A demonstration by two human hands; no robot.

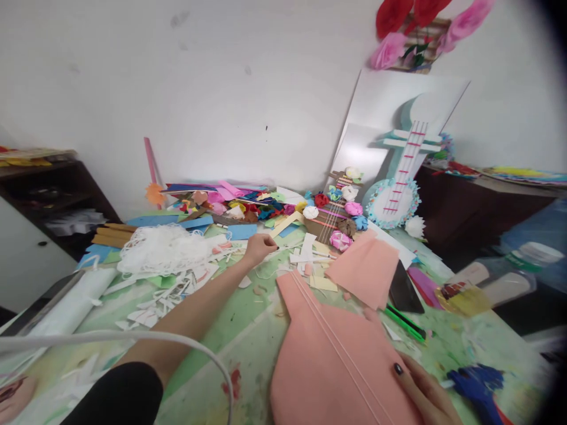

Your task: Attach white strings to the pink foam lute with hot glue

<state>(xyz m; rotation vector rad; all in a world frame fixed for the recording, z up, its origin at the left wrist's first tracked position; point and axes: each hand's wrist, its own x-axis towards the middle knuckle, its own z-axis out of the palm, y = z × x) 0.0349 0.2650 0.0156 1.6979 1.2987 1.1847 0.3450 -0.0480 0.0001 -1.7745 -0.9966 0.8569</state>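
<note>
A pink lute-shaped cutout point(328, 360) lies in front of me, with white strings point(343, 342) running lengthwise from its narrow neck down its body. My right hand point(423, 386) grips the cutout's lower right edge, its dark-nailed thumb on top and the other fingers partly out of sight. Beyond the neck, to its left, my left hand point(261, 249) is closed in a pinch. Thin white string shows at those fingertips and trails over the scraps; its exact course is hard to follow. A sheet of pink paper point(365, 268) rests just right of the neck.
A tangled heap of white string point(162, 251) and paper scraps lie left. Behind are paper flowers point(341, 240) and a decorated lute model point(394, 200). At right are a green cutter point(405, 323), phone point(405, 289), bottle point(496, 277) and blue glue gun point(478, 383). A white cable point(195, 342) arches in front.
</note>
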